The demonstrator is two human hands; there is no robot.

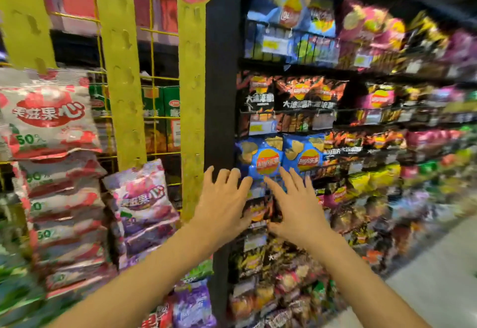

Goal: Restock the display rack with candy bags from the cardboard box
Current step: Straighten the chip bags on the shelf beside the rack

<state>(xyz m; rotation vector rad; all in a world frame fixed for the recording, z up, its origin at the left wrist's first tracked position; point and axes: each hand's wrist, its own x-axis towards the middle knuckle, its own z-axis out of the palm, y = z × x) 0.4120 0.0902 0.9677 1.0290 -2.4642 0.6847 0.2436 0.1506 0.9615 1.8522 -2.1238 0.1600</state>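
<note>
1. Both arms reach forward, left hand (222,203) and right hand (294,206) empty with fingers spread, apparently between loads.
2. At left, stacked candy bags (46,118) marked "50%" fill the yellow display rack (121,69); the cardboard box is out of view.
3. Beyond the hands, blue Lay's chip bags (265,160) line wire shelves.

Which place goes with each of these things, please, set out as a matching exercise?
1 red candy bags
2 purple candy bag
3 blue Lay's bag
4 left hand

A just right of the black post
B stacked at far left
C open, in front of the black post
D under the middle yellow strip

Pairs: 1-B, 2-D, 3-A, 4-C
</note>
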